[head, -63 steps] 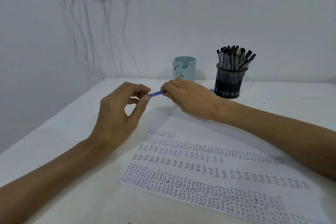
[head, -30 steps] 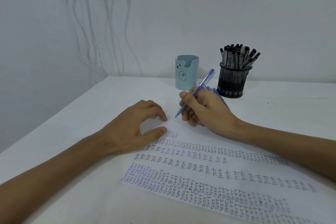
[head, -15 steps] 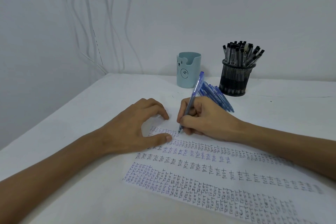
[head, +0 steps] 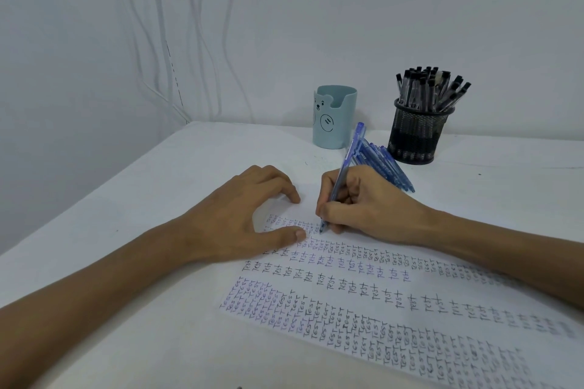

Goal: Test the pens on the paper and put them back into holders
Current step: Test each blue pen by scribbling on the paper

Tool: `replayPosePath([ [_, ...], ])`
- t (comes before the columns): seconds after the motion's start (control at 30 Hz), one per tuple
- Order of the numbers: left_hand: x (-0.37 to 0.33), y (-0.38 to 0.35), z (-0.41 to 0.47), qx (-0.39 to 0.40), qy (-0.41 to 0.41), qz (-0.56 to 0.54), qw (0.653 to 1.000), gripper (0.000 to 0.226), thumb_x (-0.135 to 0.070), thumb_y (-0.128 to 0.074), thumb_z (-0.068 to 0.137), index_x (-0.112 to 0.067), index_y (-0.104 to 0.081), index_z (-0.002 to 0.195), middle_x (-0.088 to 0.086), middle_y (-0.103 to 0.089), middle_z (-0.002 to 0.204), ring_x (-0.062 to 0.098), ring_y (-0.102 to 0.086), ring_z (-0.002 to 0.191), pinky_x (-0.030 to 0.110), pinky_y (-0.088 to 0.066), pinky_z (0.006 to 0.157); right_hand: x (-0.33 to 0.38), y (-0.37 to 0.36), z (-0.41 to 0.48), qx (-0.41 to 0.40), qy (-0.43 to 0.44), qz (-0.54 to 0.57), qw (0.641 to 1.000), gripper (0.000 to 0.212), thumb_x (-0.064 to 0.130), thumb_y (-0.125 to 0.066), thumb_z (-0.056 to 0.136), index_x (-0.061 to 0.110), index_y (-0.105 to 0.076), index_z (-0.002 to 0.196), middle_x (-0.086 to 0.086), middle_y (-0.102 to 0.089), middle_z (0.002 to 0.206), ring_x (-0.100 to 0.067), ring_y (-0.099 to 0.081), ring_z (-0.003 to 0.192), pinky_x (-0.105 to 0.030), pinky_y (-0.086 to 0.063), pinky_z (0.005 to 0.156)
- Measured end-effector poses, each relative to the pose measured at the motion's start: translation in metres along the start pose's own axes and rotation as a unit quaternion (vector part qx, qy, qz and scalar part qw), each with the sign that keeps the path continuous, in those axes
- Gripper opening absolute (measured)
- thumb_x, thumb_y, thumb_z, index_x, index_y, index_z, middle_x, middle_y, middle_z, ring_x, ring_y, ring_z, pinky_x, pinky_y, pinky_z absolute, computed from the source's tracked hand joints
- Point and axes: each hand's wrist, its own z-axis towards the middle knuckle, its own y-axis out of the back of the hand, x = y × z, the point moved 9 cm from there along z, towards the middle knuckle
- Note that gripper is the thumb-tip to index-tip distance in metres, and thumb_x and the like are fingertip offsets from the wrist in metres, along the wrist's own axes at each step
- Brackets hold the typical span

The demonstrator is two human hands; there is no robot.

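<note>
While the right hand (head: 363, 208) is gripping the blue pen (head: 339, 180), tip on the paper (head: 363, 303), the left hand (head: 249, 215) is lying spread, pinning it (holders at one o'clock); light, even strokes are probably best.

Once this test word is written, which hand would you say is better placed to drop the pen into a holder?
Right, probably. The right hand already grips the blue pen, nearer the teal holder. The left hand is pressing the paper flat.
</note>
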Motion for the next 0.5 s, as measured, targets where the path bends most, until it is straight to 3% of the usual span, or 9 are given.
replayPosePath([
  [0.13, 0.0003, -0.0003, 0.0002, 0.001, 0.000, 0.000, 1.000, 0.059, -0.080, -0.053, 0.086, -0.037, -0.061, 0.125, -0.023, -0.053, 0.130, 0.004, -0.050, 0.125, 0.031, -0.045, 0.106, 0.0008, -0.0013, -0.0002, 0.004, 0.002, -0.009, 1.000, 0.012, 0.002, -0.067, 0.091, 0.005, -0.066, 0.079, 0.001, -0.068, 0.062, -0.013, -0.060, 0.058, -0.026, -0.047, 0.060],
  [0.27, 0.0004, -0.0007, 0.0003, 0.000, 0.001, -0.001, 1.000, 0.059, -0.080, -0.053, 0.086, -0.037, -0.061, 0.125, -0.024, -0.053, 0.130, 0.003, -0.049, 0.126, 0.029, -0.043, 0.105, 0.0003, 0.0012, 0.0005, -0.008, 0.002, -0.013, 1.000, 0.010, 0.005, -0.067, 0.089, 0.005, -0.065, 0.079, -0.014, -0.068, 0.066, -0.022, -0.057, 0.060, -0.038, -0.046, 0.061],
  [0.5, 0.0002, -0.0007, -0.0003, 0.000, 0.001, -0.006, 1.000, 0.060, -0.080, -0.054, 0.085, -0.036, -0.062, 0.126, -0.024, -0.053, 0.129, 0.004, -0.049, 0.126, 0.031, -0.044, 0.106, -0.0007, 0.0025, 0.0006, -0.016, 0.001, -0.025, 1.000, 0.009, 0.005, -0.067, 0.088, 0.002, -0.064, 0.080, -0.015, -0.067, 0.066, -0.018, -0.056, 0.058, -0.030, -0.044, 0.057],
])
